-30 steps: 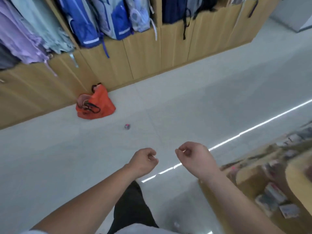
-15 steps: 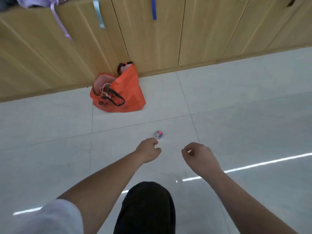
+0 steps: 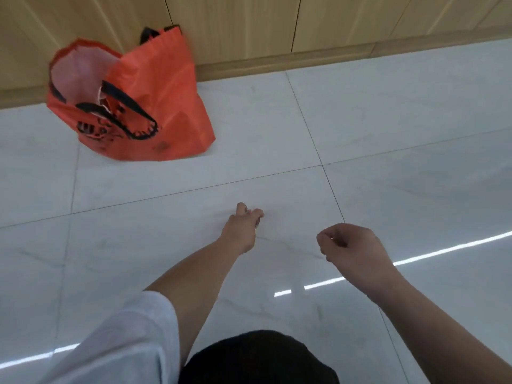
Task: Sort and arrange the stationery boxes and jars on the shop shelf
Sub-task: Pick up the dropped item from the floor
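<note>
My left hand (image 3: 243, 227) reaches down to the white floor tile, and its fingertips close round a small round colourful object (image 3: 257, 222). Only a dark sliver of that object shows under the fingers. My right hand (image 3: 350, 249) hovers above the floor to the right, with its fingers curled into a loose fist and nothing in it. No shelf, boxes or jars are in view.
An orange bag (image 3: 144, 106) with black handles stands open on the floor at the upper left, against the wooden cabinet fronts (image 3: 277, 26). My dark trouser knee (image 3: 257, 358) fills the bottom centre. Glossy white tiles (image 3: 401, 120) stretch to the right.
The view dropped and closed in on the floor. My left hand moved forward onto the small object that lay on the tile and now covers it. My right hand stayed curled.
</note>
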Motion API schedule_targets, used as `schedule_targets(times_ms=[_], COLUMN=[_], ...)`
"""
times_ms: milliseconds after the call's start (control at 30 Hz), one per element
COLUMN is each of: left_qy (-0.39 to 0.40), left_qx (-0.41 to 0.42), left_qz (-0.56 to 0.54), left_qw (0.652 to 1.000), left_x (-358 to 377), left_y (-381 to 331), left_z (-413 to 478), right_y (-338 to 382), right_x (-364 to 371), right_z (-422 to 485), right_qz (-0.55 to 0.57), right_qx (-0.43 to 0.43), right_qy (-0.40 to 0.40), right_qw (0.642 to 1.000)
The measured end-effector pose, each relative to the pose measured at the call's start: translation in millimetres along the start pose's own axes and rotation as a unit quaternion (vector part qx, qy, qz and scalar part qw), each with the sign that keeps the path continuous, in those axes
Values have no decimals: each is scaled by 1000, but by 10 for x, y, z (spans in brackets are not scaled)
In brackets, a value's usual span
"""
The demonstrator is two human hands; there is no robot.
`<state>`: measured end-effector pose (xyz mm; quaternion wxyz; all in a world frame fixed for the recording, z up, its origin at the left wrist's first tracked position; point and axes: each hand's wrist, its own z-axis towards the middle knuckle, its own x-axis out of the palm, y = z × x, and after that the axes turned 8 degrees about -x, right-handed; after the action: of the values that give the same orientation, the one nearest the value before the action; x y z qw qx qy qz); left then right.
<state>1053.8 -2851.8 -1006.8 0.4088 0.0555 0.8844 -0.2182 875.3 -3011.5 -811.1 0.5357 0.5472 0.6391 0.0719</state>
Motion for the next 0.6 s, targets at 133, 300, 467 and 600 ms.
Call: schedule_targets(times_ms=[133,300,467,600], left_qy=[47,90,171,223], left_qx=[11,109,208,275], left_qz=[14,-141,-262,-267], left_qw=[999,980,927,896], left_x=[21,-611,-1887,-2765], left_y=[-217,-1255,-2788,-3821], left_z=[-397,-1390,-3136,-4597], right_y=[-158,-5,672,1369], right_x=[-252,-1027,-2387,-3617], right_z=[-237,-829,-2076,-3437], right_qz=[30,96,264,392], right_qx=[36,49,132,126], right_qy=[-5,-49,-81,-95], right_qw=[999,993,952,907])
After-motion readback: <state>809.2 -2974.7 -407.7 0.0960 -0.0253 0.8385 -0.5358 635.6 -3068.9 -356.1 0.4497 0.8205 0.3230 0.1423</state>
